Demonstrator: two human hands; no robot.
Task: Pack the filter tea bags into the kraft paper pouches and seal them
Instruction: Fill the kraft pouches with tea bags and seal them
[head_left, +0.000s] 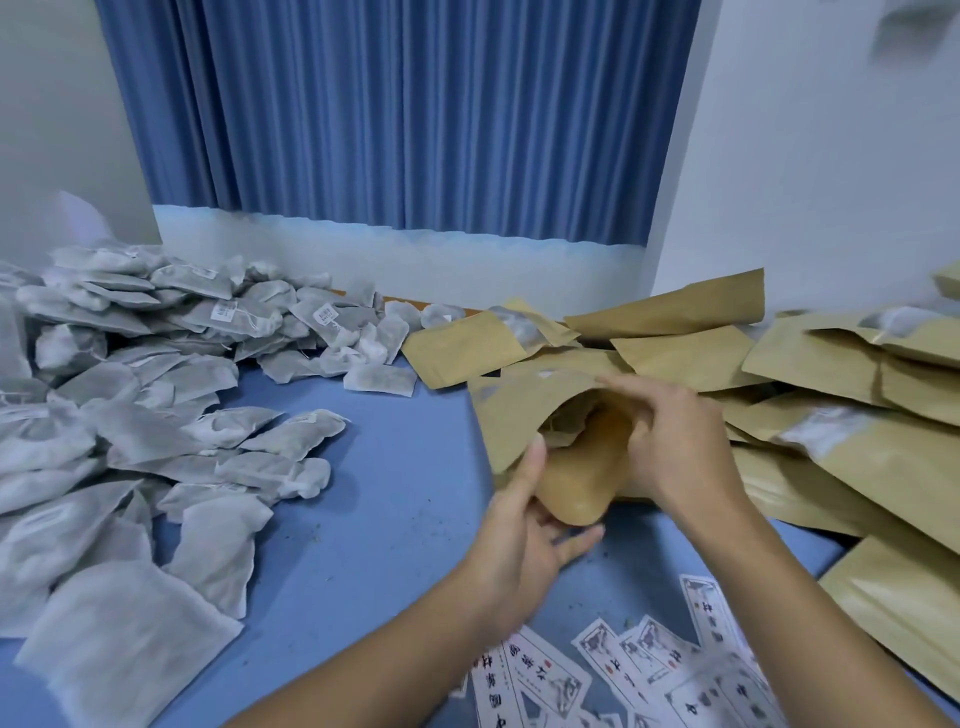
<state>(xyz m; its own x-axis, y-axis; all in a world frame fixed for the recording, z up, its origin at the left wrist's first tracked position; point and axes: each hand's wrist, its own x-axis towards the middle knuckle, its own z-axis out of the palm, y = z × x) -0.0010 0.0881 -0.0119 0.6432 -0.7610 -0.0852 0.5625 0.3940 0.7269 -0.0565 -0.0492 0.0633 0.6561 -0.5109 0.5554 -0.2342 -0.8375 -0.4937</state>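
Note:
An open kraft paper pouch (524, 415) is held up in the middle of the view, its mouth facing me. Grey tea bags (563, 421) show inside the mouth. My left hand (524, 525) grips the pouch from below, thumb on its front panel and fingers under its rounded bottom. My right hand (670, 441) holds the right side of the mouth, with fingertips curled over the upper edge and reaching inside. A big heap of loose filter tea bags (135, 395) covers the left of the blue table.
Several flat kraft pouches (810, 395) with clear windows pile up on the right and behind the hands. Printed paper labels (644, 670) lie scattered near the front edge. Bare blue table surface (363, 493) shows between the heaps. A blue curtain (405, 114) hangs behind.

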